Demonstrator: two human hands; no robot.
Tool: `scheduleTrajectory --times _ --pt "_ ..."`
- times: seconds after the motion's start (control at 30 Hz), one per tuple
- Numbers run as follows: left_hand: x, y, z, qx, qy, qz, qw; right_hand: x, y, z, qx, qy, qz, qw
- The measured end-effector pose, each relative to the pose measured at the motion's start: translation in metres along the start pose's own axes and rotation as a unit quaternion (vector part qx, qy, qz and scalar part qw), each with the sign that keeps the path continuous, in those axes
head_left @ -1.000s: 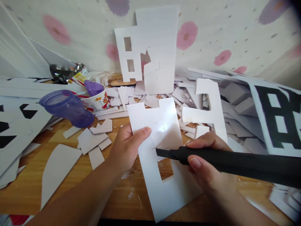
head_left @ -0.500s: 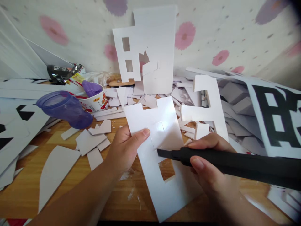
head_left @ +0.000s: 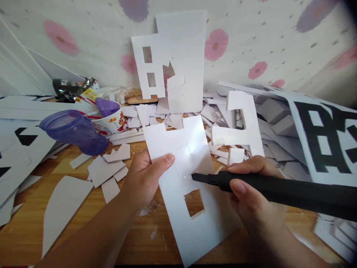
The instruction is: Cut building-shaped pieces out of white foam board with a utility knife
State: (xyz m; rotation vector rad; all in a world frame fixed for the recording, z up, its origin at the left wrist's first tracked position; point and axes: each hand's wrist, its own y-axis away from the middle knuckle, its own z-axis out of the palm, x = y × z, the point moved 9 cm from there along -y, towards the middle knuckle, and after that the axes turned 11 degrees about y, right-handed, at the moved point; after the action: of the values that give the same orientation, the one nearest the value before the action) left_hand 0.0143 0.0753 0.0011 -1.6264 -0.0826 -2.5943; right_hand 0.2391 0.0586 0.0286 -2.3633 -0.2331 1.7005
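Observation:
My left hand (head_left: 150, 173) grips the left edge of a white foam board (head_left: 203, 227), thumb on its face. The board is tilted up over the wooden table, with a square hole cut through it and a notch in its top edge. Above the hole, thin cut lines outline a second square. A black utility knife (head_left: 256, 186) is in my right hand (head_left: 251, 197), fingers wrapped around its body. Its dark blade points left, and the tip is at the lower right part of the outlined square.
A larger cut white panel (head_left: 186, 44) stands at the back. White offcuts (head_left: 106, 169) litter the wooden table (head_left: 111, 227). On the left are a purple translucent cup (head_left: 75, 130) and a paper tub (head_left: 111, 123). A board with black shapes (head_left: 304, 141) leans at right.
The knife tip has shifted slightly right along the lower side of the outlined square. My left hand keeps its hold on the board, and the view has moved a little.

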Motion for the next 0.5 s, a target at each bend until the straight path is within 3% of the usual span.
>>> scheduleTrajectory --times 0.17,0.33,0.43,0.5 --pt "0.000 0.000 0.002 0.004 0.012 -0.003 1.000 -0.001 0.000 0.001 0.015 -0.026 0.004 1.000" --pt "-0.002 -0.002 -0.009 0.054 -0.022 0.009 0.998 -0.006 -0.008 0.001 0.035 -0.229 0.000 0.973" --pt "-0.011 -0.005 -0.008 0.045 -0.006 -0.028 0.999 -0.012 -0.013 -0.003 0.063 -0.280 -0.042 0.957" --pt "-0.017 -0.005 -0.004 0.038 0.019 -0.058 0.997 -0.010 -0.015 0.002 0.049 -0.262 -0.042 0.963"
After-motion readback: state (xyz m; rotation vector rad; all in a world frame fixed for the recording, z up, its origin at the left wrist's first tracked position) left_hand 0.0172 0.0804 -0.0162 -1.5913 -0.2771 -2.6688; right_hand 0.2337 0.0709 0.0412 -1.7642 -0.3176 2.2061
